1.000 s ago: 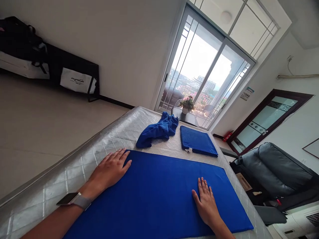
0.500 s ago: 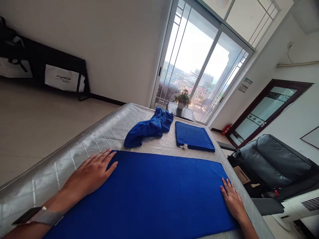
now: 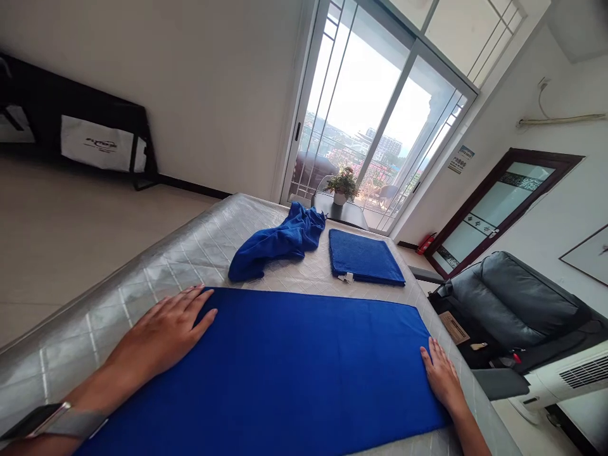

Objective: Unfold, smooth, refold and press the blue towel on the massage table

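Blue towel (image 3: 304, 367) lies flat on silver-covered counter (image 3: 185, 259), likely light, soft, floppy, best pinched by the corners; left grip (image 3: 166, 332) and right grip (image 3: 443, 375) rest flattened, uncurled, at its sides, holding nothing.

Silver quilted tabletop (image 3: 190, 247). Just past far edge: potted plant (image 3: 342, 183) on a dark flat top (image 3: 349, 214), glass sliding door (image 3: 375, 126) behind, bright outside. Off far-left corner, along wall: black bench (image 3: 109, 104), white bag (image 3: 97, 142) with dark print by its end leg. Beyond far-right corner: red extinguisher (image 3: 426, 243), wood-framed glass door (image 3: 498, 212), notice (image 3: 460, 159) on wall. Off right edge: black sofa (image 3: 522, 291), cardboard piece (image 3: 453, 327) on it. Nearer, white vented unit (image 3: 579, 380). Right wall: pipe (image 3: 563, 120), picture (image 3: 589, 253), partly cut off.
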The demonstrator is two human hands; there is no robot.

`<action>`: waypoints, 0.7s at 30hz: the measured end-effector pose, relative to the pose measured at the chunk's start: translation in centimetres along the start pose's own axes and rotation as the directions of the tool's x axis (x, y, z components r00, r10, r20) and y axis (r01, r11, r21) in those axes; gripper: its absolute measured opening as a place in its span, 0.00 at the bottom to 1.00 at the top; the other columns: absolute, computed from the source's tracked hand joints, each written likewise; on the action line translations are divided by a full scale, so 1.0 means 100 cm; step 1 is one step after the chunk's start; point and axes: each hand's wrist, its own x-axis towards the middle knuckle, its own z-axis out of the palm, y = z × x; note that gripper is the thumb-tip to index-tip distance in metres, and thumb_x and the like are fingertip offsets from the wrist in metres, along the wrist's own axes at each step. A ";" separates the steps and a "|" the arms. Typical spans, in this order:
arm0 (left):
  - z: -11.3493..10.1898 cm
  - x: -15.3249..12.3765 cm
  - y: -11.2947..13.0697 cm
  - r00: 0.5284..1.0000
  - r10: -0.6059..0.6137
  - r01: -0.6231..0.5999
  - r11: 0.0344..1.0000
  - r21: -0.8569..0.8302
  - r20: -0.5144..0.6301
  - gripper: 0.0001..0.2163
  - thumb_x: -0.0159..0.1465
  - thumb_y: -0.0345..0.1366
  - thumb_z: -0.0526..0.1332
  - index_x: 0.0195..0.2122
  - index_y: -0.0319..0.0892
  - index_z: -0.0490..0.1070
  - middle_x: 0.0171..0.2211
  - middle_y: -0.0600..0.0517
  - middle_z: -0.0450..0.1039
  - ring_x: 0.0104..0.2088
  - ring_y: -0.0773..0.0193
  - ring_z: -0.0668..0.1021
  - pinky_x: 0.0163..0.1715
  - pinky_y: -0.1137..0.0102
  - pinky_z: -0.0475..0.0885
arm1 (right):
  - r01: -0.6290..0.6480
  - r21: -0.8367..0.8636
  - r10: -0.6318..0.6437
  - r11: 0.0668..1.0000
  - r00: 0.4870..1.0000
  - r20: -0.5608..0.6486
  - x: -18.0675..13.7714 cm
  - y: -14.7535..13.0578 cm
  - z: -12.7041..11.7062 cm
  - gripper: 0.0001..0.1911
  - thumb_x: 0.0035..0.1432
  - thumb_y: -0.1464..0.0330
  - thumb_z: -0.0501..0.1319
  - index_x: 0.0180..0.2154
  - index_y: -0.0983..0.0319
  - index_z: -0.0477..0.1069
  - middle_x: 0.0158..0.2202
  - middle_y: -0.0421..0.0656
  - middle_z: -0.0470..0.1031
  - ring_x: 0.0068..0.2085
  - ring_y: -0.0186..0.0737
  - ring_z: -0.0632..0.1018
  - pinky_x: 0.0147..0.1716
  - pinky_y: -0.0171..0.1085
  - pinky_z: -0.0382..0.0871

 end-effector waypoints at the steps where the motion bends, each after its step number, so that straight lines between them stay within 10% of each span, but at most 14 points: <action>1: -0.001 0.000 0.001 1.000 0.009 -0.009 1.000 0.003 0.001 0.34 0.66 0.51 0.42 0.65 0.32 0.64 0.67 0.37 0.63 0.68 0.47 0.65 0.68 0.49 0.55 | -0.009 -0.002 0.009 1.000 1.000 -0.004 0.001 0.001 0.000 0.44 0.65 0.46 0.33 0.72 0.66 0.44 0.73 0.48 0.49 0.72 0.48 0.51 0.69 0.55 0.44; 9: -0.003 -0.001 0.005 1.000 0.016 -0.016 0.999 0.034 -0.009 0.34 0.67 0.49 0.41 0.64 0.30 0.65 0.67 0.35 0.63 0.67 0.44 0.66 0.67 0.49 0.56 | -0.071 -0.017 0.071 0.997 0.997 -0.010 -0.001 0.002 -0.018 0.44 0.65 0.45 0.37 0.71 0.64 0.49 0.73 0.47 0.49 0.72 0.52 0.50 0.69 0.57 0.43; 14: 0.001 0.000 0.004 0.999 0.033 -0.031 0.999 0.033 -0.039 0.32 0.67 0.48 0.42 0.64 0.30 0.65 0.67 0.35 0.63 0.67 0.45 0.66 0.67 0.50 0.55 | 0.223 0.103 -0.226 0.969 0.974 0.021 -0.028 -0.080 -0.037 0.39 0.68 0.46 0.40 0.71 0.62 0.52 0.72 0.45 0.53 0.72 0.46 0.52 0.70 0.48 0.47; 21: -0.001 -0.002 0.003 1.000 -0.006 0.006 0.997 -0.075 0.007 0.34 0.66 0.51 0.43 0.66 0.33 0.62 0.68 0.38 0.61 0.68 0.45 0.63 0.68 0.50 0.52 | 0.650 0.351 -0.737 0.674 0.624 0.261 -0.052 -0.217 -0.053 0.36 0.70 0.44 0.41 0.72 0.51 0.40 0.74 0.36 0.38 0.73 0.43 0.44 0.72 0.46 0.37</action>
